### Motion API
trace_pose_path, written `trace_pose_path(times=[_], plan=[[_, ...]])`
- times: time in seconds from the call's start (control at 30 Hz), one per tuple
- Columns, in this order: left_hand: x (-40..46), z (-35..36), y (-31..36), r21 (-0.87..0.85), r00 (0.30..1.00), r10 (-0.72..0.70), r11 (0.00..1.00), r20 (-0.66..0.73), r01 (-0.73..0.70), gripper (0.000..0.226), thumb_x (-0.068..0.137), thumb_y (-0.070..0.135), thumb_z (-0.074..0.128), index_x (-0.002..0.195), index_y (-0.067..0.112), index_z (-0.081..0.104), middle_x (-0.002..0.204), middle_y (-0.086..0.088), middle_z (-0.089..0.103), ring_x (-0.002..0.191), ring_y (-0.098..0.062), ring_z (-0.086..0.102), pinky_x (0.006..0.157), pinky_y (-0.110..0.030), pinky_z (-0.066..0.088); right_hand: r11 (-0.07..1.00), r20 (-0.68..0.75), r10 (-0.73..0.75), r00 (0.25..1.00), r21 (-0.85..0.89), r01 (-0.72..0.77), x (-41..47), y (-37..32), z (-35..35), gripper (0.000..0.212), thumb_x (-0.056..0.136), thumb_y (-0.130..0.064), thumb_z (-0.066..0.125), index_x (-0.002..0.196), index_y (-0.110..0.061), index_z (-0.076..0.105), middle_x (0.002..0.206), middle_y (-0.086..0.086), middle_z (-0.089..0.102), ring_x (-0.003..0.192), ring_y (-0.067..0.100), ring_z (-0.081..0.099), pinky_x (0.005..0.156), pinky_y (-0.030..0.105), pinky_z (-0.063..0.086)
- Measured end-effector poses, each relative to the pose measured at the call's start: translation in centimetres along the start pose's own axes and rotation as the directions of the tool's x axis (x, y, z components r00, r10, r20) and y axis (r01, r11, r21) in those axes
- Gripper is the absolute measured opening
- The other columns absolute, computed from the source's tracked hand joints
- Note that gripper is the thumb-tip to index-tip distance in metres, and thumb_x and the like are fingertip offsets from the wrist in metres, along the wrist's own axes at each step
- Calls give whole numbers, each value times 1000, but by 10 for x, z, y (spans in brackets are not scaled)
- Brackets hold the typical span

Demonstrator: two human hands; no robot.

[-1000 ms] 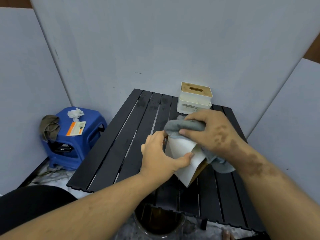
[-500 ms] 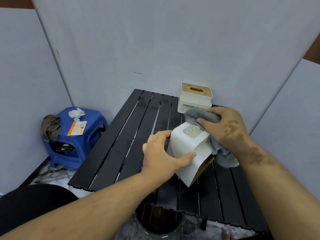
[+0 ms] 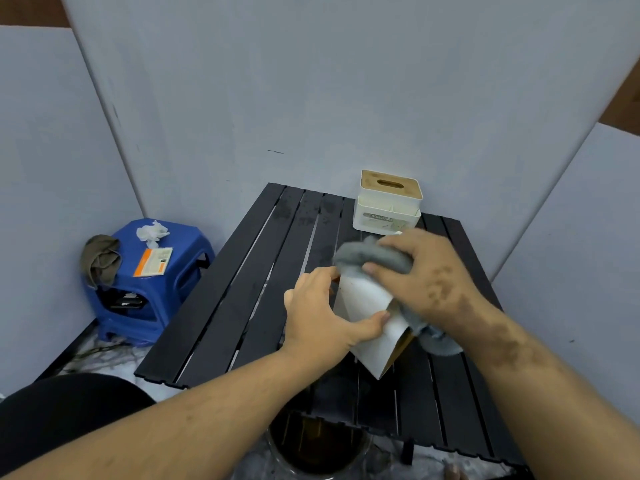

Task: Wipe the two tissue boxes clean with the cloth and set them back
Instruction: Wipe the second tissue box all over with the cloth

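The left hand [image 3: 323, 311] grips a white tissue box [image 3: 367, 320], tilted above the black slatted table [image 3: 242, 289], thumb across its near face and fingers round the far side. The right hand [image 3: 420, 275] presses a bunched grey cloth [image 3: 372, 259] onto the box's upper end, fingers curled over it. The second tissue box [image 3: 388, 206], wooden-lidded, stands upright at the table's far edge, just beyond the hands.

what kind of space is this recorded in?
Looks like a makeshift recording corner, not a lived-in room: plain grey panels wall in a black slatted folding table, with a blue plastic stool beside it holding odds and ends.
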State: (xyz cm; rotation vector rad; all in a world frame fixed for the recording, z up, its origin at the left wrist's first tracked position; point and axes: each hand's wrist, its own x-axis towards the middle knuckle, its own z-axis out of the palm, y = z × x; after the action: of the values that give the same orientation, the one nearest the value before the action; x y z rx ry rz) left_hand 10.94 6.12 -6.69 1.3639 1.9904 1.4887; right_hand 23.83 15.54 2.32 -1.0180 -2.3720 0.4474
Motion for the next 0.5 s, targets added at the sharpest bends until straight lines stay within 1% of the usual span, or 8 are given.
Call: trace_pose_path(times=[0.07,0.1,0.17,0.27,0.33,0.4,0.47,0.5], plan=[[1,0,0,23,999,26,999,-25,-25,65,49,78,70,98,39,56,91,25,48,101,17,37,88,-32,43,995,63,-78,995,72,74,-7,-3,-2,25,77,-44,75,100,-35,73,92,-12,66,91,9,62,84,38,52],[1,0,2,27,999,30,999,-22,-29,64,49,78,70,98,41,54,91,26,47,101,18,36,88,-30,43,992,68,-73,995,108,66,-6,1,-6,25,77,-43,77,100,-36,73,92,-13,68,91,6,63,85,37,53],[0,-1,3,26,1000,15,1000,9,-15,66,48,78,71,103,46,52,96,29,47,103,15,36,85,-24,39,987,15,3,1000,162,-5,-2,15,-14,23,77,-37,80,99,-36,74,93,-16,69,91,3,64,87,35,54],[0,-1,2,31,1000,7,999,29,-8,68,48,76,74,106,48,51,101,30,46,104,10,35,80,-18,34,986,-104,115,988,133,-101,1,27,-15,29,78,-36,80,105,-28,73,95,-11,67,93,9,63,88,34,53],[1,-1,1,24,1000,22,999,17,-22,66,47,79,71,102,50,50,99,30,48,104,14,34,83,-21,37,996,-104,22,994,86,-13,-5,20,-7,28,78,-37,79,104,-29,73,92,-11,64,91,11,62,84,33,52],[1,-1,1,8,999,38,999,-3,-38,61,47,78,70,98,50,51,98,30,53,106,16,37,89,-28,42,985,-31,-139,990,101,141,-14,9,-1,26,77,-39,79,101,-29,74,86,-9,62,86,10,61,79,33,51],[2,-1,0,0,999,45,999,-15,-45,61,48,75,73,100,48,56,105,34,54,108,12,43,93,-33,45,964,44,-245,969,121,238,-19,6,-4,25,76,-41,78,99,-32,74,84,-8,61,85,9,61,76,30,50],[2,-1,0,5,999,39,999,-11,-39,64,48,75,76,104,46,58,104,30,55,108,7,45,93,-34,46,959,47,-255,966,137,246,-17,10,-7,23,76,-40,81,97,-34,73,84,-9,63,85,9,62,75,26,49]])
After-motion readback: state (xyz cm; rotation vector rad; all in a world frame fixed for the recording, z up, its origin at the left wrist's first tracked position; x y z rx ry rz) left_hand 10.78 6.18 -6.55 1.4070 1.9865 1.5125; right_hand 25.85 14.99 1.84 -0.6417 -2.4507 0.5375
